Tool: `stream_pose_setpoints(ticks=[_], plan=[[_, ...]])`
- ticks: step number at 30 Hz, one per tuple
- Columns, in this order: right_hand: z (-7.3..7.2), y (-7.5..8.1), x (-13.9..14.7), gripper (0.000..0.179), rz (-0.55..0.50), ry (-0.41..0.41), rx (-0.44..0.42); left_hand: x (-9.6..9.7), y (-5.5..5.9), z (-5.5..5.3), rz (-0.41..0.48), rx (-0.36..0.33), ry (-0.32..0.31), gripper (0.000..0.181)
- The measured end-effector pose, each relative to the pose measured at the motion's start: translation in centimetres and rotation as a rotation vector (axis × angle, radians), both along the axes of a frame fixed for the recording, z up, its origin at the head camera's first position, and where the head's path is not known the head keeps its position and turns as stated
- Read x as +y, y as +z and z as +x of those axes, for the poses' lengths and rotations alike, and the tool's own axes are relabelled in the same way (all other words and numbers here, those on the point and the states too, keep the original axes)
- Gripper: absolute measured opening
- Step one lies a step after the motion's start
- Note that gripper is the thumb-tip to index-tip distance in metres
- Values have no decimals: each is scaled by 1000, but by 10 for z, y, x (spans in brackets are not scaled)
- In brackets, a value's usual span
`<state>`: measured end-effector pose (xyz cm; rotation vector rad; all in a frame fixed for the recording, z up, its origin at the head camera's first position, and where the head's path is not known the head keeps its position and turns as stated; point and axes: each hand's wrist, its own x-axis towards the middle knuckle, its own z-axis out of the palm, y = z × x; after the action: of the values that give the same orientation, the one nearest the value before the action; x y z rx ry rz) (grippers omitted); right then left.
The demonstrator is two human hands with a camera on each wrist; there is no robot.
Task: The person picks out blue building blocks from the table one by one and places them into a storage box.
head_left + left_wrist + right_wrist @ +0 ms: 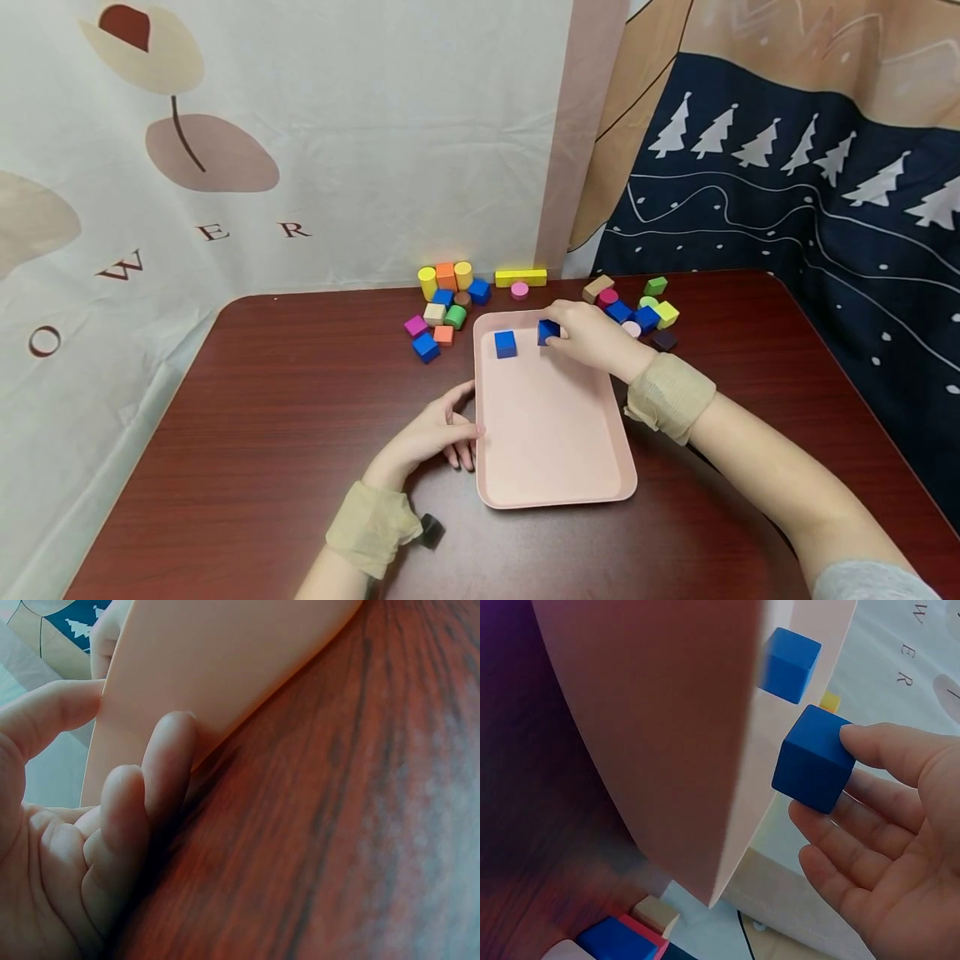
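A pink tray (555, 433) lies lengthwise on the table. My left hand (431, 433) holds its left side, the thumb at the rim and curled fingertips (169, 742) against the outer wall in the left wrist view. Over the tray's far end, my right hand (592, 333) pinches a blue cube (814, 759) between thumb and fingers. Another blue cube (506, 344) sits in the tray's far left part, just left of the held one.
Mixed coloured blocks cluster beyond the tray's left corner, among them a green cylinder (455, 316). A yellow bar (521, 277) lies by the white backdrop (375, 167). More blocks, including a yellow cube (666, 313), lie right of the right hand on the dark red table (300, 400).
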<state>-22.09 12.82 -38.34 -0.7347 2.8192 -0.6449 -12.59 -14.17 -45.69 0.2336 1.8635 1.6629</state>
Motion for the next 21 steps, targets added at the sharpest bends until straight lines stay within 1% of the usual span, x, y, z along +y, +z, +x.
stream_pose_setpoints(ticks=[5, 14, 21], plan=[[1, -5, 0, 47, 2, 13, -2, 1, 0, 0, 6, -4, -1, 78], [-2, -13, -2, 50, 10, 12, -30, 1, -1, -1, -6, 1, -4, 79], [-4, -19, -1, 51, -16, 49, -13, 0, 0, -1, 0, -2, 0, 80]])
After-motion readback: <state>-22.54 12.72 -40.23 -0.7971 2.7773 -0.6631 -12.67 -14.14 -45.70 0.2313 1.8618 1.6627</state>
